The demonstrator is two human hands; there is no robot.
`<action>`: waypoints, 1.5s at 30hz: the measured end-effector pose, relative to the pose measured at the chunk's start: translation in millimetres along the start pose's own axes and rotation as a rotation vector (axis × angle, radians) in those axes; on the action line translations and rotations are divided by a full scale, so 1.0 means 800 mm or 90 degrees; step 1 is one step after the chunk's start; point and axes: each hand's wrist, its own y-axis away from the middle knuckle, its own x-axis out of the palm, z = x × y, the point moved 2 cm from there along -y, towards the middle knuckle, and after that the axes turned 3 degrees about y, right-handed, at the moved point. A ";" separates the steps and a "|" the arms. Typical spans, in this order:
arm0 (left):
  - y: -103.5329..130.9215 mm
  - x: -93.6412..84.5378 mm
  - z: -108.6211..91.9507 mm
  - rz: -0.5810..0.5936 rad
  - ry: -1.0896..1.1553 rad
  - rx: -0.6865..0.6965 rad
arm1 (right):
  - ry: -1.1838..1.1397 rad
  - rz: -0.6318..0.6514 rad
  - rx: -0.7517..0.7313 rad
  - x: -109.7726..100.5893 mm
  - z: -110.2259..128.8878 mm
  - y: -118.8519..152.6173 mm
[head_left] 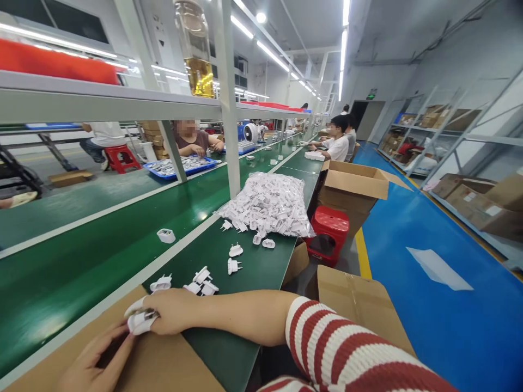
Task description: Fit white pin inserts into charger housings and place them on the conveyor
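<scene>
Above a sheet of brown cardboard (163,362), my two hands meet around a small white plug part (140,323). My right hand (174,310) reaches across from the right with its fingers closed on the part; white covering shows at a fingertip, and a dark metallic bit shows by the thumb. At the lower left, my left hand (98,356) pinches the part's near side with its fingertips. Just beyond my right hand, several white two-pin plug parts (202,275) lie loose on the green worktop (261,272). Fingers partly hide the held part.
A clear bag of white plug parts (267,204) rests farther along the worktop. One white housing (165,235) is on the green belt (102,245). A shelf post (229,109) rises beside the belt. Cartons (351,185) and a red stool (329,231) stand right. Co-workers sit along the line.
</scene>
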 end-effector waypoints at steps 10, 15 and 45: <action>0.016 0.003 -0.013 0.009 0.116 -0.015 | -0.074 -0.033 0.059 0.006 0.008 0.019; 0.018 0.010 -0.010 -0.011 0.030 0.039 | -0.136 -0.061 0.096 0.009 0.008 0.023; -0.139 -0.045 -0.068 0.075 -0.206 0.077 | -0.047 0.003 0.013 -0.042 0.039 0.041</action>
